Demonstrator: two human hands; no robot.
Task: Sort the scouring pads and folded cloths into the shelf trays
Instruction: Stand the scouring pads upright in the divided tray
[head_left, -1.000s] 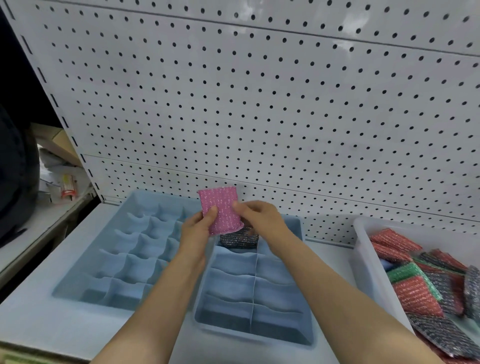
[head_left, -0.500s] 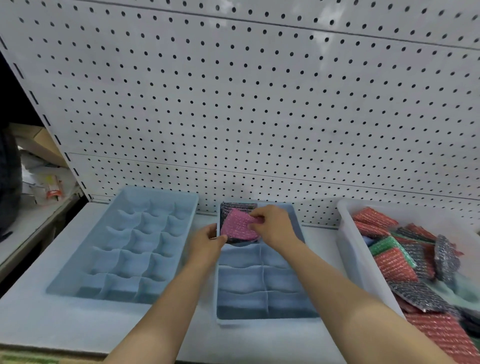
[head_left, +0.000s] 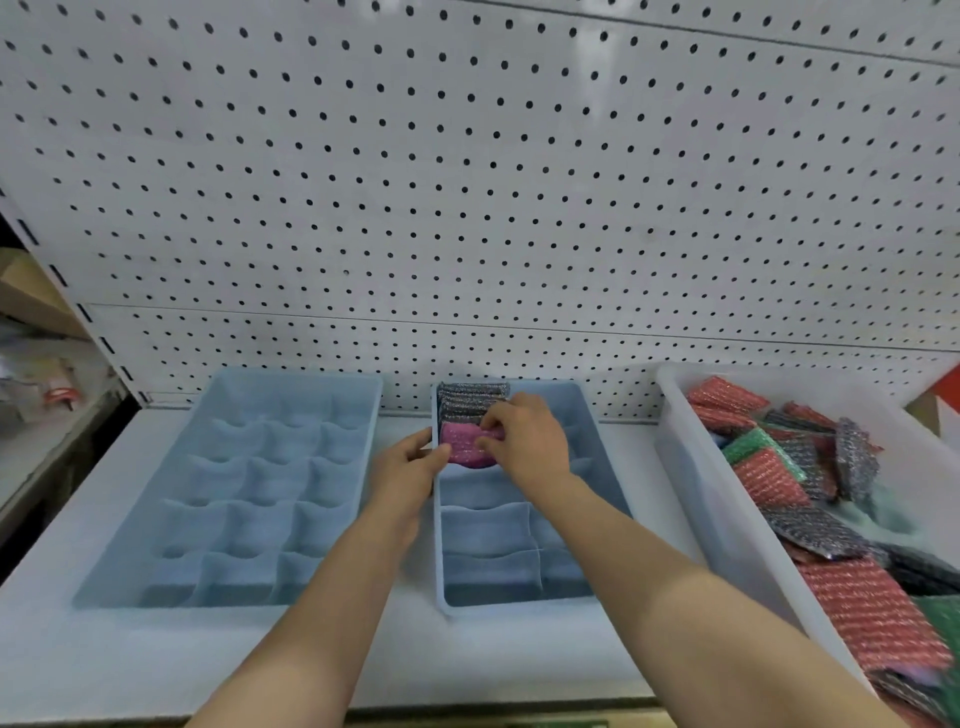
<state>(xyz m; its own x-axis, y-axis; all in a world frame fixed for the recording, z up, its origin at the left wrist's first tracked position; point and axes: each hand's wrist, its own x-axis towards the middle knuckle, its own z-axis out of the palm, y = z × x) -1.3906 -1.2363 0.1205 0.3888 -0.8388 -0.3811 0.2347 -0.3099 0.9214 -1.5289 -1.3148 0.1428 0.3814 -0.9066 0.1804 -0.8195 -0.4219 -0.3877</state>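
A pink scouring pad (head_left: 464, 446) sits partly down in a left-hand compartment of the narrow blue tray (head_left: 597, 519), just in front of several dark grey pads (head_left: 470, 399) standing in the far-left compartment. My right hand (head_left: 524, 441) pinches the pink pad's top edge from the right. My left hand (head_left: 410, 467) rests against the tray's left wall, its thumb touching the pad's left side.
A wider blue tray (head_left: 363, 410) with several bare compartments lies to the left. A white bin (head_left: 727, 514) at the right holds several red, green and grey pads (head_left: 769, 473). A white pegboard (head_left: 467, 182) closes the shelf behind.
The pink pad went from held up in front of the pegboard down into the narrow tray's compartment; both hands moved down and forward with it.
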